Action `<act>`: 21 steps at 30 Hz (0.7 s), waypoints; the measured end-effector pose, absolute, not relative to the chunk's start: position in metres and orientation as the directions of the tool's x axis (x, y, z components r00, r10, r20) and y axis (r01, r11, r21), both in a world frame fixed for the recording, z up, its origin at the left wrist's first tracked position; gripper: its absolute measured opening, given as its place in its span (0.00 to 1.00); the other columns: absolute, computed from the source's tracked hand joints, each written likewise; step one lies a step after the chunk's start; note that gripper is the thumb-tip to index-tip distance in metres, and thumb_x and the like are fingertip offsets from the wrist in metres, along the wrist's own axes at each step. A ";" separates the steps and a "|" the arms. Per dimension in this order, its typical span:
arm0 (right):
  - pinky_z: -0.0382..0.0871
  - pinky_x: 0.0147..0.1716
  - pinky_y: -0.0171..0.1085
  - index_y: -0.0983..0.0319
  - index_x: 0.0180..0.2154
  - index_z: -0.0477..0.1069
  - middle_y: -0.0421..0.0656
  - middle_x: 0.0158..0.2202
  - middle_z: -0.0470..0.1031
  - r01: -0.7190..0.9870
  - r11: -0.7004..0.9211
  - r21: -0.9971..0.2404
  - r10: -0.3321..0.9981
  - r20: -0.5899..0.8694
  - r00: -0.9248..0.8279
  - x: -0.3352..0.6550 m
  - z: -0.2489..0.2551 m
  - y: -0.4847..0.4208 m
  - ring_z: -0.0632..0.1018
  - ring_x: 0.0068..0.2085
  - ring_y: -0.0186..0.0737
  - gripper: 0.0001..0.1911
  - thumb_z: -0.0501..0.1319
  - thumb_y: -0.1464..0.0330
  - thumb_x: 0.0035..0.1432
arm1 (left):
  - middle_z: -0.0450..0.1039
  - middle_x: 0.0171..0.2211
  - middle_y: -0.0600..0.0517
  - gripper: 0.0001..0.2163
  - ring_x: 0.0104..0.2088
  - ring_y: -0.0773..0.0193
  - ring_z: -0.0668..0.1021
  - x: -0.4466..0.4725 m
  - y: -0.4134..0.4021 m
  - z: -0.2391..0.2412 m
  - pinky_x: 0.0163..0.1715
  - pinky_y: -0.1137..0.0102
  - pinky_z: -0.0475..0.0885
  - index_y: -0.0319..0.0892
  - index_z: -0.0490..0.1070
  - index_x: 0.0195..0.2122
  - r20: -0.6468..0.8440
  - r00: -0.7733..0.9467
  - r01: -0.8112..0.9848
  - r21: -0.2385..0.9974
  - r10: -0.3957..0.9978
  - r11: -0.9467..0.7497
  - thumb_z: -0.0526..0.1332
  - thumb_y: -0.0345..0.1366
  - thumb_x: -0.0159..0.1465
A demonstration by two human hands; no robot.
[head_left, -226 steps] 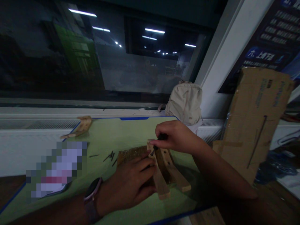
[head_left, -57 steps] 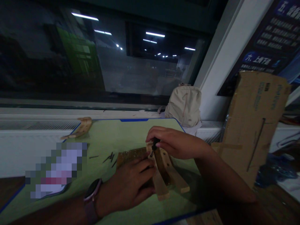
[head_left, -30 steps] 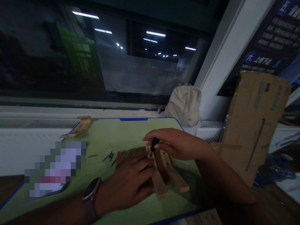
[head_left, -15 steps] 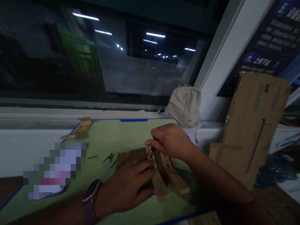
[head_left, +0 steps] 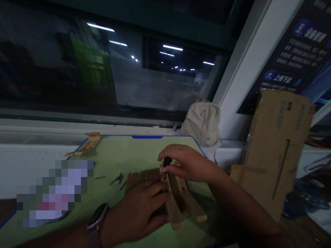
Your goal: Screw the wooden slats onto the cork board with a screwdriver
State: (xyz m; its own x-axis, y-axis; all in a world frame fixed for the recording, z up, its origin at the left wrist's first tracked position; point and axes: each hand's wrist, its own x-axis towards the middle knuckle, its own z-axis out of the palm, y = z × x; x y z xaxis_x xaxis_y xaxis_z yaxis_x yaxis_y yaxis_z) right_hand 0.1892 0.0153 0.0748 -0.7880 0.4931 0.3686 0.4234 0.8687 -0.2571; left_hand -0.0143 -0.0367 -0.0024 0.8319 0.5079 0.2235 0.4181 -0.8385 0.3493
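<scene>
Fingers (head_left: 169, 151) around one apparent screwdriver (head_left: 167, 161)

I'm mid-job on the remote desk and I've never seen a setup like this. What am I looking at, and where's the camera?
There is no machine here: these are a person's bare hands, seen by one head-worn camera looking forward and down.

The right hand holds a slim black-handled tool in its fingers, pointing down. The left hand rests its fingers on a long pale wooden piece; a similar wooden piece lies beside it. A flat, shiny brown pad shows under and beside them.

On the pale green, blue-edged tabletop are several thin dark screw-like pieces. A curved light-wood part sits at the far-left corner. The pixelated patch cannot be made out.
</scene>
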 end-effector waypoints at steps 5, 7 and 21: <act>0.60 0.28 0.37 0.63 0.32 0.71 0.44 0.25 0.75 0.718 0.696 0.014 0.667 0.356 -0.654 0.179 0.070 0.016 0.75 0.29 0.42 0.19 0.60 0.53 0.60 | 0.70 0.53 0.46 0.13 0.55 0.50 0.70 -0.013 -0.036 -0.001 0.57 0.55 0.67 0.42 0.69 0.51 0.241 0.829 0.411 0.347 0.504 -0.843 0.61 0.37 0.66; 0.62 0.30 0.38 0.64 0.33 0.72 0.46 0.26 0.76 0.777 0.629 0.042 0.732 0.304 -0.609 0.176 0.073 0.012 0.77 0.30 0.44 0.19 0.58 0.55 0.63 | 0.70 0.53 0.46 0.13 0.54 0.51 0.71 -0.013 -0.036 -0.001 0.56 0.56 0.68 0.42 0.69 0.51 0.231 0.830 0.414 0.354 0.507 -0.839 0.61 0.36 0.66; 0.68 0.39 0.37 0.61 0.53 0.65 0.46 0.41 0.79 0.593 0.762 -0.258 0.645 0.229 -0.729 0.185 0.081 0.002 0.79 0.41 0.42 0.15 0.58 0.68 0.65 | 0.70 0.53 0.47 0.13 0.53 0.53 0.71 -0.015 -0.036 -0.004 0.57 0.58 0.67 0.43 0.69 0.51 0.254 0.828 0.394 0.370 0.499 -0.841 0.62 0.36 0.65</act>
